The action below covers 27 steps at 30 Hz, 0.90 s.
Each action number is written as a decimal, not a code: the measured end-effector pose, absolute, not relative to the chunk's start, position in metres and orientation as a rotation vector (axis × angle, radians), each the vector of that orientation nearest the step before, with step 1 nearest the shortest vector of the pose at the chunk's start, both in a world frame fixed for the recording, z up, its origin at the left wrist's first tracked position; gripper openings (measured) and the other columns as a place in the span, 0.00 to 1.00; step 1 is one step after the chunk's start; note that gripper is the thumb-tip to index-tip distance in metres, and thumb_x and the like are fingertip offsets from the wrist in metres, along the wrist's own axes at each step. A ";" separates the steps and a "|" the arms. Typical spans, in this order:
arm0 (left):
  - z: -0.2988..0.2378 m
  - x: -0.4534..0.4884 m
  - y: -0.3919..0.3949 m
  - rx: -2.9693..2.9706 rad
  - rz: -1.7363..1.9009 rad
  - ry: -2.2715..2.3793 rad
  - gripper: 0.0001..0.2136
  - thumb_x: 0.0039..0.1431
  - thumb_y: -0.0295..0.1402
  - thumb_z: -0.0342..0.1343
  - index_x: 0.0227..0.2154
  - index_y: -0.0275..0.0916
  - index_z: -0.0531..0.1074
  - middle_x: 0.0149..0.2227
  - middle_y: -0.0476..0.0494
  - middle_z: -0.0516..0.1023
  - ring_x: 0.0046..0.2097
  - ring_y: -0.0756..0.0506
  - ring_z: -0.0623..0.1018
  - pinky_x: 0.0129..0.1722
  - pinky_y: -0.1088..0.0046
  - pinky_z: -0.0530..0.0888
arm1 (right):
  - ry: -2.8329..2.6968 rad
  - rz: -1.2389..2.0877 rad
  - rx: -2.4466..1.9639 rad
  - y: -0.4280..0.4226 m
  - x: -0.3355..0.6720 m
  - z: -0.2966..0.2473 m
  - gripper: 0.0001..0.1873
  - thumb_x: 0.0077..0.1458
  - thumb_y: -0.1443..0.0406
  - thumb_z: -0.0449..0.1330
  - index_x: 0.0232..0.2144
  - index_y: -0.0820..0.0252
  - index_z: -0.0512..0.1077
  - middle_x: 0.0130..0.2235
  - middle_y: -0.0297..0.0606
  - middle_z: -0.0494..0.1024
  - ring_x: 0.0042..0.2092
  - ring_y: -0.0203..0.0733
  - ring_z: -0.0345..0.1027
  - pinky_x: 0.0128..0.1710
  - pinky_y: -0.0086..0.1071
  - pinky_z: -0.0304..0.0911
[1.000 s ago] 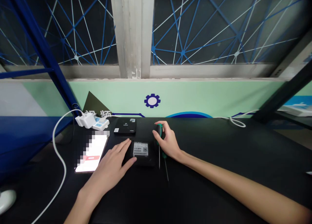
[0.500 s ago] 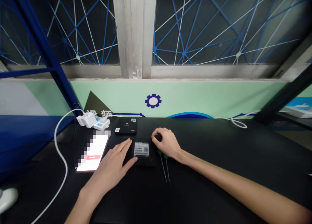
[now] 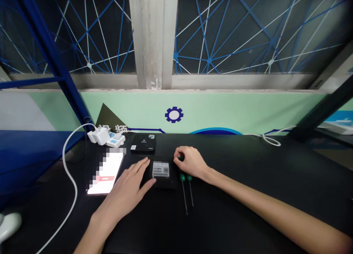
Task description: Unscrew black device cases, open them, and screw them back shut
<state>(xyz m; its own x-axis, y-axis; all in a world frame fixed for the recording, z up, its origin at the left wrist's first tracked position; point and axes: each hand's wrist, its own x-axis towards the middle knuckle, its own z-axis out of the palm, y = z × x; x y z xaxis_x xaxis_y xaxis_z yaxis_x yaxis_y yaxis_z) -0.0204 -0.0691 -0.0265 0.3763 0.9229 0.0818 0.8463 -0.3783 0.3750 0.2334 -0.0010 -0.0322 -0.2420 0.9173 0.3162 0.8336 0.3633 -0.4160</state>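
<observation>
Across the near middle of a wide black surface [image 3: 154, 224], a flat, square black plastic box with a white printed label [image 3: 161, 169] lies label side up between the person's two hands. The left hand [image 3: 131, 184] is laid out flat and open at the box's left side, its fingers straight and close together, its thumb spread away from them; the fingertips reach the far left corner and the thumb tip meets the near left part, so the box sits just to the right of this hand without being enclosed by it.

To the right of the box, the right hand [image 3: 193, 162] is curled, thumb and forefinger bent round toward each other, over the handles of two screwdrivers. Their green collars and thin metal shafts show below the hand: the left screwdriver [image 3: 182, 177] and the right screwdriver [image 3: 189, 177] lie side by side, just apart, tips toward the near side. The handles are mostly hidden, so whether the fingers grip either one cannot be told.

Beyond the labelled box lies a second flat black box with a small white sticker [image 3: 143, 143]. Left of the left hand is a phone with a bright white screen [image 3: 109, 173], and beyond it a white power strip [image 3: 116, 140].
</observation>
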 end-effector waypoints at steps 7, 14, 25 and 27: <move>-0.025 -0.019 -0.069 2.354 0.373 1.579 0.31 0.68 0.55 0.41 0.69 0.47 0.53 0.70 0.47 0.56 0.69 0.39 0.59 0.65 0.55 0.62 | -2.135 0.297 -1.456 -0.003 0.234 -0.031 0.07 0.45 0.71 0.58 0.29 0.56 0.70 0.28 0.30 0.77 0.30 0.39 0.68 0.32 0.30 0.54; -0.025 -0.020 -0.070 2.350 0.394 1.576 0.31 0.68 0.55 0.42 0.69 0.48 0.53 0.70 0.47 0.57 0.69 0.37 0.60 0.65 0.55 0.62 | -2.138 0.444 -1.340 -0.002 0.240 -0.037 0.22 0.45 0.72 0.56 0.45 0.54 0.60 0.26 0.24 0.71 0.26 0.36 0.63 0.29 0.29 0.53; -0.020 -0.018 -0.071 2.338 0.361 1.580 0.32 0.68 0.55 0.41 0.69 0.45 0.52 0.70 0.45 0.56 0.69 0.37 0.59 0.65 0.53 0.62 | -2.319 0.513 -1.303 -0.009 0.245 -0.026 0.20 0.43 0.74 0.56 0.39 0.55 0.59 0.25 0.23 0.70 0.25 0.35 0.61 0.27 0.28 0.50; -0.020 -0.018 -0.071 2.340 0.362 1.576 0.32 0.68 0.55 0.41 0.69 0.45 0.53 0.70 0.45 0.56 0.69 0.37 0.59 0.65 0.53 0.62 | -2.341 0.465 -1.322 -0.010 0.245 -0.025 0.18 0.44 0.73 0.57 0.38 0.55 0.61 0.25 0.23 0.71 0.25 0.35 0.62 0.28 0.28 0.50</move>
